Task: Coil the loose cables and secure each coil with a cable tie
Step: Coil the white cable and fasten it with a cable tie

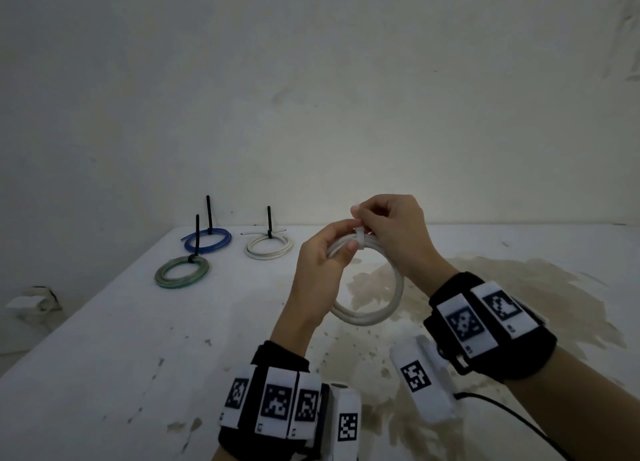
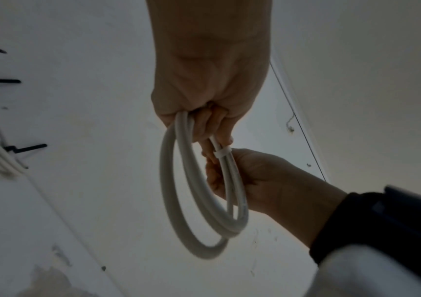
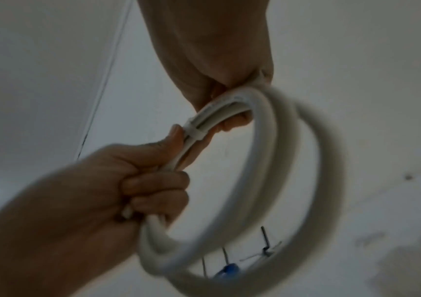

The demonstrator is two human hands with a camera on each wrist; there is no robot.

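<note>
I hold a white cable coil in the air above the table, in both hands. My left hand grips the coil's top left part, thumb on top and fingers curled round the strands. A white cable tie is wrapped round the strands there. My right hand pinches the tie's tail just above the coil. In the left wrist view the tie bands the coil between both hands. In the right wrist view the tie sits on the coil just past my left thumb.
Three tied coils lie at the table's back left: blue, green and white, each with a black tie tail standing up. The white table has stained patches. A wall stands behind. A black cord trails at lower right.
</note>
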